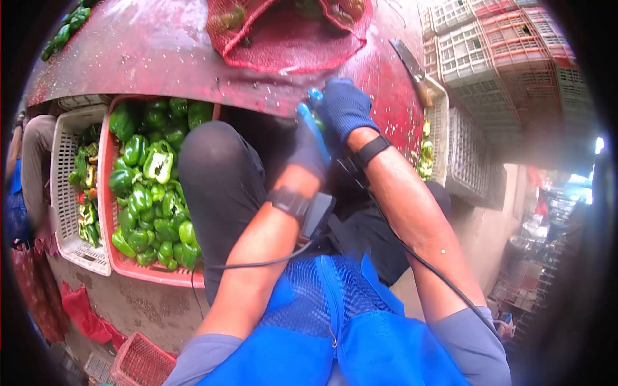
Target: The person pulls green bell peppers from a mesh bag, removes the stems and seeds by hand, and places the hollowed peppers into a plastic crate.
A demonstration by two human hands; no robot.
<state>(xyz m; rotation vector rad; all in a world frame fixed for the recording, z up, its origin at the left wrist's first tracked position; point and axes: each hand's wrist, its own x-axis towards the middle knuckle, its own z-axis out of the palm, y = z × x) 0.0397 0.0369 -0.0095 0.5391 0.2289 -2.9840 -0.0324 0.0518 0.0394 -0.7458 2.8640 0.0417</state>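
Observation:
My left hand [309,143], in a glove with bright blue fingers and blurred by motion, is closed around a green piece [318,121] that looks like a pepper and is mostly hidden. Pressed against it from the right is my right hand [347,106], in a dark blue glove, its fingers curled closed; what they grip is hidden. Both hands are over my lap at the edge of the red table [257,87]. A red mesh bag [283,55] with some green peppers inside lies just beyond them.
Left of my knee, a red crate [161,275] holds many green peppers, beside a white crate [61,186] of pepper pieces. A knife [412,67] lies at the table's right edge, near another crate [440,128]. Stacked crates [476,48] stand at right. Another person's leg [35,154] shows far left.

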